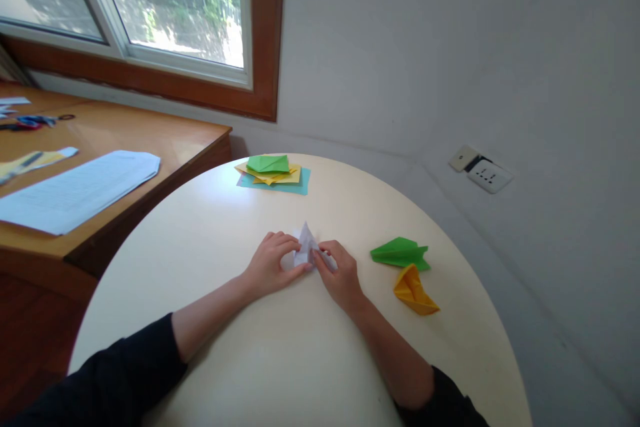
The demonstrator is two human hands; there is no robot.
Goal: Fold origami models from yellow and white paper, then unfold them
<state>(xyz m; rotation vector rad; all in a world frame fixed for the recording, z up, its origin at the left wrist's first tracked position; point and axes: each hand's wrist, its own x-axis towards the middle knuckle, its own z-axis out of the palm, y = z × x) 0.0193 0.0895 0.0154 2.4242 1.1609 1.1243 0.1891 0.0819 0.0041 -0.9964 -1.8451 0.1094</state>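
Note:
Between my hands, at the middle of the round table, is a small piece of folded white paper with a pointed top. My left hand holds its left side, with the thumb along the lower edge. On the right side, my right hand pinches the paper between thumb and fingers. Part of the paper is hidden behind the fingers. To the right of my right hand lie a green folded-paper figure and a yellow paper boat, close together.
A stack of coloured paper with a green folded piece on top lies at the table's far edge. A wooden desk on the left carries white sheets and scissors. A wall socket is on the right.

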